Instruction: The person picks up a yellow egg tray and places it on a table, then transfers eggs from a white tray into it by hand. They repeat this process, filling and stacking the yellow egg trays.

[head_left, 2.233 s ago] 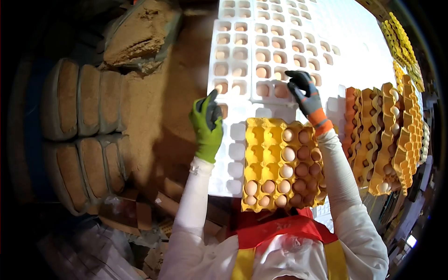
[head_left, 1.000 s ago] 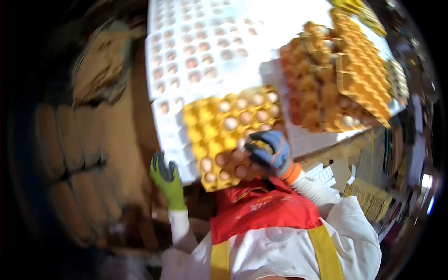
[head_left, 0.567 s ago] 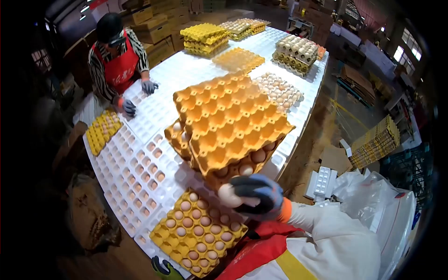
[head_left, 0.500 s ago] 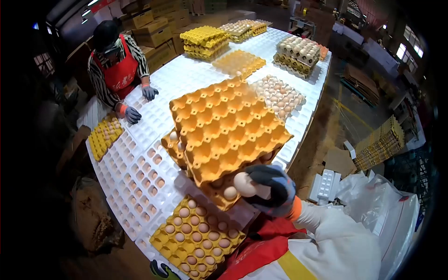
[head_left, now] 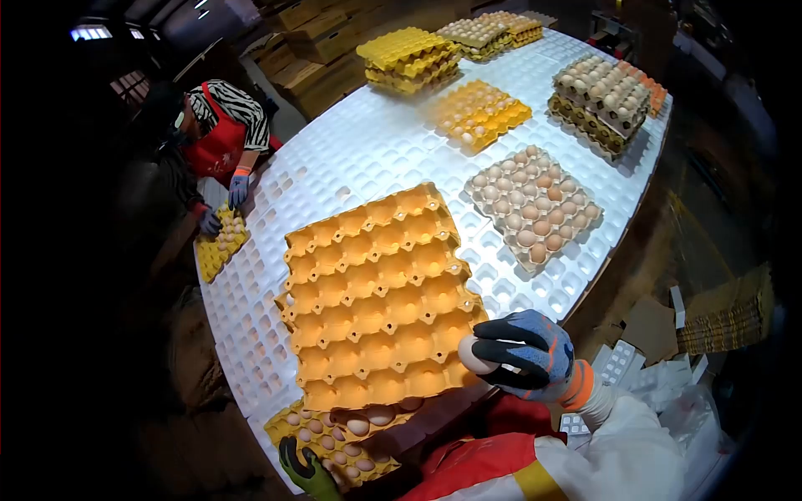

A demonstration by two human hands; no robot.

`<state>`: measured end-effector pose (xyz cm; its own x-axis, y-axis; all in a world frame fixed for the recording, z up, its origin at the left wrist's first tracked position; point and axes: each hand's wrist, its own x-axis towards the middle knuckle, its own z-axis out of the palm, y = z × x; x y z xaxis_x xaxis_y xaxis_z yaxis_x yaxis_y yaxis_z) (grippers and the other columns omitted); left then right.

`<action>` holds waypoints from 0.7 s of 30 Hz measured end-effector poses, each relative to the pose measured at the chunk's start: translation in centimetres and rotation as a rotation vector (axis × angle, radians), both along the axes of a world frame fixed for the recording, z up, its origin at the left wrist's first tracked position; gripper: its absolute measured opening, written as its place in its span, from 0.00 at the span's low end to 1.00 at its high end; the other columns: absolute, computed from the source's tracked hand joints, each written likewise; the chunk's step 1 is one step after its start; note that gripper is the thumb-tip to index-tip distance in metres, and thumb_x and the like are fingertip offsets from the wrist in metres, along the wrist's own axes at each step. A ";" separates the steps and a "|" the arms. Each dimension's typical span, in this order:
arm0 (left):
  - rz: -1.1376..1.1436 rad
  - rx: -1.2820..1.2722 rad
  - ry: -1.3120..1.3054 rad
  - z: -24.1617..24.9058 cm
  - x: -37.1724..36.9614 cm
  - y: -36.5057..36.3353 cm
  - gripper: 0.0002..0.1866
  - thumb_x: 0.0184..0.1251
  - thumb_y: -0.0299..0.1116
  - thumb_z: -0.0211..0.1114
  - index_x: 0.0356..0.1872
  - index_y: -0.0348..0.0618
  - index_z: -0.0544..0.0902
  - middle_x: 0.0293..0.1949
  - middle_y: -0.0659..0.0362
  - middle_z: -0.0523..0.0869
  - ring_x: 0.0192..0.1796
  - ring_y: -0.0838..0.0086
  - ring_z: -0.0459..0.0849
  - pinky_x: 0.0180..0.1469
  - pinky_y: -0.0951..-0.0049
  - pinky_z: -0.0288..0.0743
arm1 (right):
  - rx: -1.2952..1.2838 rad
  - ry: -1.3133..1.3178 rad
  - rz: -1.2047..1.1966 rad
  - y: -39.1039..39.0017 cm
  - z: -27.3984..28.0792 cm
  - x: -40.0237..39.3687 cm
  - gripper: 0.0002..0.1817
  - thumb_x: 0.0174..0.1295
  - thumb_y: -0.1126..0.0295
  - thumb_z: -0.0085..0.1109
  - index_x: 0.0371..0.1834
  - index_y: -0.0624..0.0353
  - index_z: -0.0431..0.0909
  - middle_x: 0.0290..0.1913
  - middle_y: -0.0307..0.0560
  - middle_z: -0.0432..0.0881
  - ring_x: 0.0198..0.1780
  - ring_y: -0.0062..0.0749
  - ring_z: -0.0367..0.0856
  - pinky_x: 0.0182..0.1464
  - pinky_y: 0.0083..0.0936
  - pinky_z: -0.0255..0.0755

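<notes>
Stacked cartons stand in the dim room beyond the tabletop, whose white surface is patterned with small square pockets. A person works at its far left edge, both gloved hands close to a small yellow tray of eggs.

At the near right, the right hand, in a blue and black glove, is closed on an egg, with the fingertips on its upper and right sides. The egg is just beside the right edge of the orange tray stack; I cannot tell whether they touch. More eggs show under the stack's near edge.

The left hand, in a green and black glove, is at the near left, its fingers a little apart at the edge of the yellow tray holding brownish eggs. Whether it grips that edge is not clear. Right of the stack lies a pale tray of eggs, with taller stacks on the far side.

The egg looks light, but its shell is likely stiff, brittle and rather smooth, so a gentle hold around its widest part, with several padded fingers sharing the pressure, seems safest. The trays look like light moulded pulp, best held by opposite rims.
</notes>
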<state>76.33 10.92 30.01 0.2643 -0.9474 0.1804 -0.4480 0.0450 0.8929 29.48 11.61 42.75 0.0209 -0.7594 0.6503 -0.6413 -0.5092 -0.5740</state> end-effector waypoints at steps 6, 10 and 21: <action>-0.049 -0.080 -0.161 11.6 -10.7 -5.1 0.18 0.78 0.24 0.53 0.64 0.30 0.77 0.61 0.52 0.82 0.63 0.67 0.79 0.67 0.66 0.70 | 0.003 -0.039 0.019 -6.7 0.7 -2.3 0.27 0.49 0.69 0.78 0.55 0.55 0.83 0.53 0.48 0.85 0.48 0.47 0.84 0.50 0.38 0.78; -0.254 -0.083 -0.337 13.8 -13.1 -10.4 0.20 0.75 0.28 0.60 0.65 0.35 0.78 0.59 0.54 0.84 0.60 0.67 0.82 0.60 0.67 0.75 | 0.026 0.176 -0.147 -10.5 1.4 -1.9 0.22 0.54 0.61 0.72 0.52 0.52 0.80 0.44 0.44 0.81 0.42 0.44 0.82 0.47 0.38 0.74; -0.291 -0.102 -0.460 10.6 -13.9 -14.0 0.19 0.70 0.29 0.66 0.61 0.36 0.81 0.48 0.53 0.84 0.44 0.68 0.86 0.47 0.67 0.79 | 0.119 0.092 -0.349 -10.0 -1.1 -1.8 0.29 0.58 0.53 0.71 0.60 0.52 0.78 0.50 0.49 0.81 0.48 0.45 0.82 0.51 0.42 0.75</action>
